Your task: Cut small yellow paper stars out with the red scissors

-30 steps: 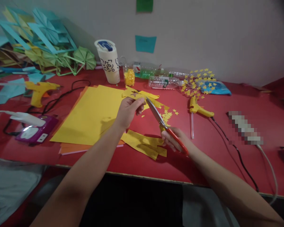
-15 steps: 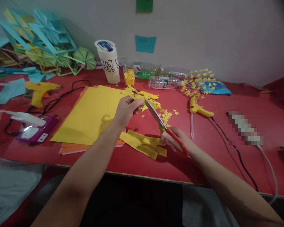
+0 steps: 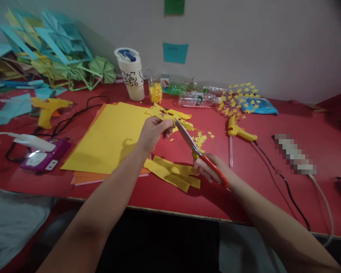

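Table, red. Scissors, red-handled, in the right hand; blade tip just beside the left hand, which pinches a small piece of yellow paper. Yellow sheet, atop orange paper. Yellow strips, touching the right hand or just beside it. Stars, yellow, piled loose. Tumbler, white, upright, near clear cup of yellow pieces. Glue guns, yellow: one left, one right. Bottles, lying by the wall.

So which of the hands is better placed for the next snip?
Right, I'd judge: the right hand holds the scissors, their tips beside the left hand.
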A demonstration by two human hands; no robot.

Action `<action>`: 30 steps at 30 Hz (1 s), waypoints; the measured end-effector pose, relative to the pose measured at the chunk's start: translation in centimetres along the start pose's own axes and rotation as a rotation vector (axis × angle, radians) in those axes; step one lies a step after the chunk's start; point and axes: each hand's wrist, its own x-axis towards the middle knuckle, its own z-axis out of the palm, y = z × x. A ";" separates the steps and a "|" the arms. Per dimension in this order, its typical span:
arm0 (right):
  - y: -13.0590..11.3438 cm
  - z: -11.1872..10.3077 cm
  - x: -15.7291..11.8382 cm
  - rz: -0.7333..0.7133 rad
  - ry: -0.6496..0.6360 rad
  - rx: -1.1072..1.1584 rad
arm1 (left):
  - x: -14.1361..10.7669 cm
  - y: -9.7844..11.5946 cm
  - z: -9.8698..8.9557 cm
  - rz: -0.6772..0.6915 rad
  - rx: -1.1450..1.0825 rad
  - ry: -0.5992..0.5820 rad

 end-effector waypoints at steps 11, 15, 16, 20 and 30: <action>-0.3 0.1 0.1 0.042 0.009 0.008 | 0.0 0.1 0.1 -0.001 0.004 0.015; -0.3 0.1 0.1 0.027 0.008 0.007 | 0.0 -0.1 -0.1 0.010 -0.001 0.003; -0.3 0.1 0.1 0.026 0.012 0.008 | 0.0 -0.1 -0.1 0.011 -0.003 0.001; -0.5 0.2 0.1 0.048 0.027 0.019 | 0.0 -0.1 -0.1 0.006 0.003 0.003; -0.5 0.1 0.0 0.048 0.019 0.040 | 0.0 0.2 0.0 -0.017 0.028 0.019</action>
